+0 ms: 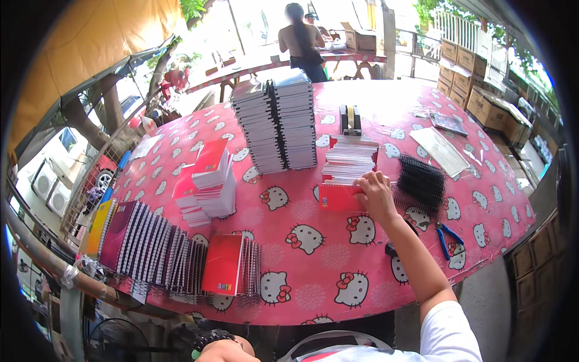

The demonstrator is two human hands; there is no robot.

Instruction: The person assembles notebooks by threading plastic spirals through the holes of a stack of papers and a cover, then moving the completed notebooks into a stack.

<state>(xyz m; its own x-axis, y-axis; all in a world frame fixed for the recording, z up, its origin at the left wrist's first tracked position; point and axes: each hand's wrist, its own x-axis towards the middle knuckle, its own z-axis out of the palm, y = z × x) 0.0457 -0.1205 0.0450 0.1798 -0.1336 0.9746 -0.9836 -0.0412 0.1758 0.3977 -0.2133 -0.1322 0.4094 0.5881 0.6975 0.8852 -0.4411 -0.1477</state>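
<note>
My right hand [376, 188] reaches across the table, its curled fingers at the right end of a small red notebook [339, 198]. That notebook is the nearest of a row of unbound notebooks [350, 158], whose white page edges face up. To the right of this hand lies a bundle of black binding combs [421, 184]. Blue-handled pliers [445, 239] rest nearer to me, beside my right forearm. At the lower edge, my left hand [224, 350] is only partly seen next to a dark beaded band, and its fingers are hidden.
Tall stacks of bound notebooks [277, 130] stand at the back. Red notebooks [211, 181] are piled left of centre. Spiral-bound notebooks [157, 247] line the near left edge, with red ones [223, 265] beside them. A tape dispenser [350, 119] stands at the back; a person [300, 39] is beyond.
</note>
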